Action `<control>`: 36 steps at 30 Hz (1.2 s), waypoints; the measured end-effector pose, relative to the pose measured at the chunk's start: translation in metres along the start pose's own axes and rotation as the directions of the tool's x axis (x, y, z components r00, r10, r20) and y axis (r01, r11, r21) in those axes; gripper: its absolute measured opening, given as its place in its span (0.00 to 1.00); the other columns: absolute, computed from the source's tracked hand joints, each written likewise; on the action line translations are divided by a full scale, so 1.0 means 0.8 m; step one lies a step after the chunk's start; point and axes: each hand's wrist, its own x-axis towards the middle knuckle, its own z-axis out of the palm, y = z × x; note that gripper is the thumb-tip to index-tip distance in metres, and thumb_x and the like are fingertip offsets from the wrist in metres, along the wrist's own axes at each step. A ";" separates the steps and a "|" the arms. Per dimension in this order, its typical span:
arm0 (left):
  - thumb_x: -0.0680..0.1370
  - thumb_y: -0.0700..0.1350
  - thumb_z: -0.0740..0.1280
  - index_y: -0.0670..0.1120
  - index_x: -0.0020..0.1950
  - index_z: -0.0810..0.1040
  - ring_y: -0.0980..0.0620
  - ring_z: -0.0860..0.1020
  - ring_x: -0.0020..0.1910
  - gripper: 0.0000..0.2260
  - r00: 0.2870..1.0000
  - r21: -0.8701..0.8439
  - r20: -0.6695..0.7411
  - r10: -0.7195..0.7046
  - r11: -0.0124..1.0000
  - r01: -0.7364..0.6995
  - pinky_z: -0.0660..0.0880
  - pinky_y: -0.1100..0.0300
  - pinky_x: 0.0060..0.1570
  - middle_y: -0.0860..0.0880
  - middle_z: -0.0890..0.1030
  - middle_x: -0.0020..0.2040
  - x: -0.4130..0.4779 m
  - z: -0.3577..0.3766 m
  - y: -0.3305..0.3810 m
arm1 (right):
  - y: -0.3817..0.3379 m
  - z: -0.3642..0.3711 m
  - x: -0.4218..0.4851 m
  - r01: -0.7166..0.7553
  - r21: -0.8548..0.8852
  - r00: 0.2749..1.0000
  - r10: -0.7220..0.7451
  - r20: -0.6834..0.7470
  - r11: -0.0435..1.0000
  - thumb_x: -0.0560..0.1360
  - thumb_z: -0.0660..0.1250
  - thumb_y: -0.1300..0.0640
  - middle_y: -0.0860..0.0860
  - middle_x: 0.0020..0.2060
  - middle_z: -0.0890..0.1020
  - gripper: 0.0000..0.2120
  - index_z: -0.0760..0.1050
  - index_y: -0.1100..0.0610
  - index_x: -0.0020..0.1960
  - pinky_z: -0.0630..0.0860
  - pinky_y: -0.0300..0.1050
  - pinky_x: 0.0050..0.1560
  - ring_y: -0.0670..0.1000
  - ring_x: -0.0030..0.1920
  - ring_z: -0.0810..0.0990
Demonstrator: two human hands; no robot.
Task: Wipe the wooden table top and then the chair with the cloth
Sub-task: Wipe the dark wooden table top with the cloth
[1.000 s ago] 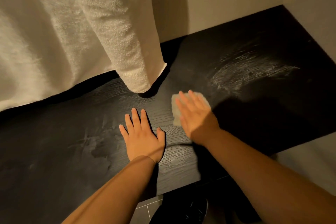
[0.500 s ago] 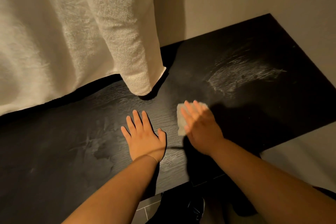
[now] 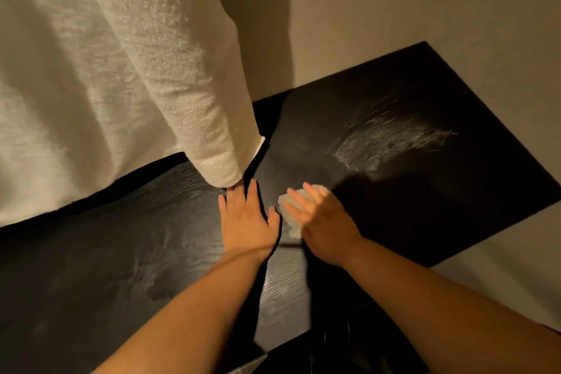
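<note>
The dark wooden table top (image 3: 425,206) fills the lower half of the view. My right hand (image 3: 321,218) lies flat with straight fingers on a small pale cloth (image 3: 290,222) and presses it onto the wood near the middle. Most of the cloth is hidden under the palm. My left hand (image 3: 246,222) rests flat on the table just left of the cloth, its fingertips touching the hanging cuff of a white garment (image 3: 218,161). No chair is in view.
The large white towelling garment (image 3: 91,85) hangs over the table's back left. A beige wall (image 3: 394,9) runs behind. Wet wipe streaks (image 3: 388,143) shine at the right. The table's front edge (image 3: 285,343) is near my arms, floor below.
My right hand slid the cloth left and toward me, closer to my left hand. My left hand moved forward until its fingertips met the garment cuff.
</note>
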 end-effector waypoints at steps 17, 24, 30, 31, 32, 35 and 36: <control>0.79 0.59 0.60 0.47 0.81 0.63 0.43 0.62 0.80 0.33 0.993 0.086 -0.072 -0.091 0.992 0.097 0.52 0.44 0.81 0.45 0.70 0.77 0.031 0.015 0.019 | 0.061 -0.026 0.093 0.024 0.135 0.993 -0.039 0.108 0.991 0.81 0.39 0.38 0.44 0.84 0.47 0.31 0.52 0.40 0.83 0.33 0.53 0.80 0.55 0.83 0.39; 0.79 0.60 0.61 0.47 0.82 0.63 0.43 0.61 0.80 0.33 0.992 0.099 -0.056 -0.112 0.988 0.117 0.53 0.44 0.81 0.46 0.68 0.79 0.032 0.011 0.022 | 0.096 -0.042 0.184 -0.125 0.072 0.992 0.125 -0.004 0.990 0.86 0.46 0.47 0.48 0.84 0.47 0.26 0.56 0.47 0.83 0.34 0.54 0.80 0.59 0.83 0.40; 0.78 0.60 0.61 0.49 0.82 0.62 0.44 0.58 0.82 0.34 0.993 0.103 -0.037 -0.111 0.988 0.115 0.50 0.44 0.82 0.47 0.65 0.81 0.034 0.013 0.020 | 0.069 -0.035 0.142 0.226 0.069 0.968 -0.232 0.092 0.972 0.85 0.50 0.43 0.49 0.83 0.55 0.27 0.58 0.47 0.83 0.38 0.55 0.81 0.59 0.83 0.44; 0.78 0.60 0.61 0.49 0.82 0.62 0.44 0.58 0.82 0.34 0.993 0.106 -0.035 -0.115 0.987 0.118 0.50 0.44 0.82 0.47 0.65 0.81 0.033 0.013 0.019 | 0.073 -0.035 0.153 0.219 0.059 0.972 -0.223 0.070 0.974 0.86 0.51 0.44 0.50 0.83 0.57 0.25 0.61 0.48 0.82 0.40 0.55 0.81 0.60 0.83 0.45; 0.79 0.60 0.60 0.49 0.82 0.61 0.44 0.57 0.82 0.34 0.992 0.108 -0.031 -0.120 0.987 0.123 0.50 0.44 0.82 0.47 0.65 0.81 0.033 0.012 0.019 | 0.079 -0.036 0.169 0.190 0.039 0.981 -0.192 0.043 0.981 0.86 0.51 0.46 0.51 0.82 0.59 0.23 0.64 0.49 0.80 0.41 0.56 0.82 0.60 0.83 0.46; 0.79 0.61 0.60 0.49 0.82 0.62 0.42 0.59 0.81 0.34 0.991 0.100 -0.016 -0.135 0.986 0.136 0.52 0.43 0.81 0.46 0.66 0.80 0.034 0.011 0.021 | 0.095 -0.047 0.218 -0.019 0.078 1.000 0.018 0.017 0.997 0.87 0.49 0.49 0.55 0.81 0.60 0.21 0.71 0.54 0.73 0.40 0.57 0.82 0.60 0.83 0.44; 0.78 0.61 0.60 0.49 0.82 0.62 0.43 0.60 0.80 0.34 0.990 0.095 -0.018 -0.139 0.986 0.140 0.53 0.44 0.81 0.46 0.66 0.79 0.034 0.010 0.021 | 0.095 -0.047 0.226 -0.083 0.101 0.997 0.083 0.006 0.991 0.86 0.49 0.49 0.55 0.81 0.59 0.21 0.72 0.54 0.73 0.40 0.57 0.82 0.60 0.83 0.44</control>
